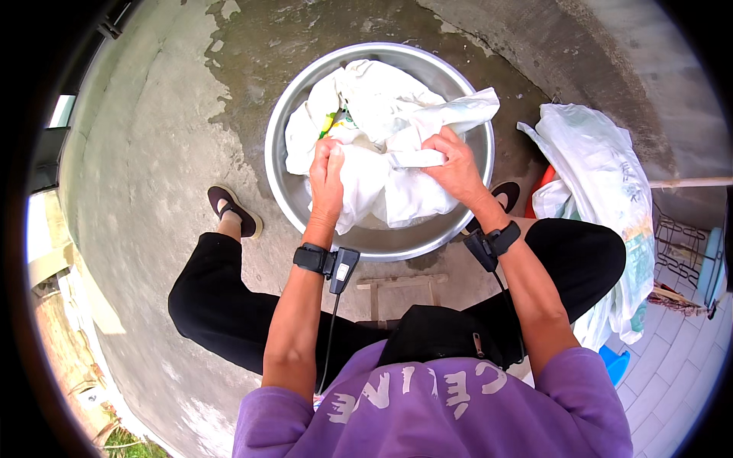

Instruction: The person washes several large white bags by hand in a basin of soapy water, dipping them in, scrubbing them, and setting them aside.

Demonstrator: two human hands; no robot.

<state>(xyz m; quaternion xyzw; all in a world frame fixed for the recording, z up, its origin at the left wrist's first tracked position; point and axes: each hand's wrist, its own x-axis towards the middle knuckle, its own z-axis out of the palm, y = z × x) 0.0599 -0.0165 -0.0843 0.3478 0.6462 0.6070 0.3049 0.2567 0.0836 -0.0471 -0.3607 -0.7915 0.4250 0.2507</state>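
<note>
Before me on the wet ground stands a wide metal basin point(276, 172) filled with white cloth or woven sacking point(383, 97). My left hand point(327, 177) grips a bunched part of the white material at the near left. On the near right, my right hand point(455, 160) pinches a folded edge of it between thumb and fingers. A stiffer flap point(475, 110) rises past the right hand and over the basin's rim. Green and yellow print point(327, 122) shows among the folds. Some water seems to lie at the basin's near bottom, beneath the material.
Several white woven sacks point(595, 154) are heaped at the right, over something red point(541, 186). A small wooden stool point(401, 281) is partly visible below the basin. Dark wet concrete point(246, 57) surrounds the basin's far side. A wire rack point(678, 243) stands at far right.
</note>
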